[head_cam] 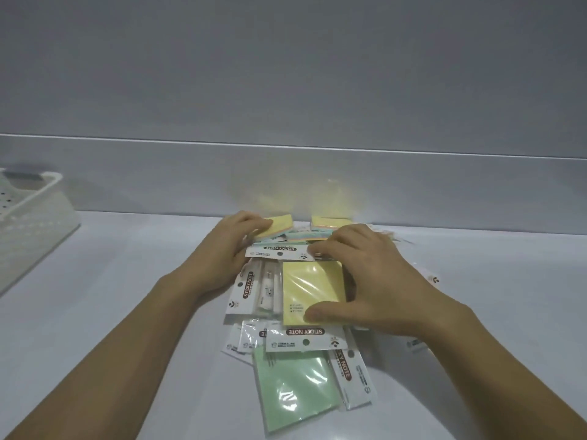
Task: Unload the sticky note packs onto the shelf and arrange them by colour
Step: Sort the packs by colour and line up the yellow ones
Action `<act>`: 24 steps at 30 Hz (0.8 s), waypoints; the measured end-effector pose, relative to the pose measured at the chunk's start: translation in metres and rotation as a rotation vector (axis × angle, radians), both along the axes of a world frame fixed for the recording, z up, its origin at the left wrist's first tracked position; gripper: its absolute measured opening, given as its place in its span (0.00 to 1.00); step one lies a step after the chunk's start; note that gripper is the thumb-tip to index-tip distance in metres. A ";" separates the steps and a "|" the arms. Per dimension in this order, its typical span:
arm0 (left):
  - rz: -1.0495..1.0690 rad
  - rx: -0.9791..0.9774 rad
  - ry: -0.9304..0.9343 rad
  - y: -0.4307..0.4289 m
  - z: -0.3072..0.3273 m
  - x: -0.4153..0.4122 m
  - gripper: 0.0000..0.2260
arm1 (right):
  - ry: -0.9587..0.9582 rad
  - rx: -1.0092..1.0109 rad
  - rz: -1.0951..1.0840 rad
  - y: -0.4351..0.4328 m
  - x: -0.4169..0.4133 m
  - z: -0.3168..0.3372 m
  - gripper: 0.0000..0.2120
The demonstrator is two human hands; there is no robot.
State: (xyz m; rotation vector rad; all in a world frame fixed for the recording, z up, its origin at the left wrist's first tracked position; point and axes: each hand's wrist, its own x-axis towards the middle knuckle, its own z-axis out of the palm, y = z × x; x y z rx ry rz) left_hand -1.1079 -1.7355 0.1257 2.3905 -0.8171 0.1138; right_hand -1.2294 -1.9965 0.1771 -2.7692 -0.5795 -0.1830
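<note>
On the white shelf [127, 312], clear-wrapped sticky note packs [295, 382] with white header cards lie piled. Over them the right hand [374, 281] grips a yellow pack [305, 287] between thumb and fingers; the left hand [228, 246] holds a yellow pad [279, 224] behind.

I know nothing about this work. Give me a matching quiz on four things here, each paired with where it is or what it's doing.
Things:
1. green pack
2. yellow pack
3. white basket
4. left hand

Places or states:
A. at the left edge of the shelf
B. holding a yellow-topped pad at the back
C. gripped by the right hand
D. nearest the camera

Pairs: 1-D, 2-C, 3-A, 4-B
</note>
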 end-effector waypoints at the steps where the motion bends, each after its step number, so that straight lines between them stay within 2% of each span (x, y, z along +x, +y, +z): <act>1: 0.018 0.024 -0.029 -0.001 0.001 0.001 0.23 | 0.003 0.016 -0.001 0.000 0.000 0.000 0.41; 5: 0.098 -0.003 -0.061 0.003 0.003 0.002 0.17 | 0.031 0.109 -0.007 -0.005 0.004 -0.002 0.39; 8: 0.140 -0.167 -0.057 0.007 0.009 -0.005 0.10 | 0.024 0.199 -0.010 -0.008 0.006 -0.003 0.36; 10: 0.166 -0.263 -0.076 0.009 0.016 -0.011 0.12 | 0.028 0.307 -0.025 -0.009 0.006 -0.004 0.33; 13: 0.210 -0.396 -0.118 0.011 0.023 -0.018 0.08 | -0.059 0.483 -0.058 -0.010 0.005 -0.002 0.24; 16: 0.187 -0.607 -0.050 0.008 0.029 -0.026 0.04 | -0.202 0.577 -0.085 -0.012 0.005 0.000 0.13; 20: 0.167 -0.803 0.058 -0.001 0.036 -0.035 0.02 | -0.075 0.726 -0.118 -0.015 0.008 -0.003 0.08; 24: 0.145 -0.984 0.221 -0.011 0.039 -0.046 0.04 | -0.039 0.956 -0.160 -0.020 0.012 -0.002 0.08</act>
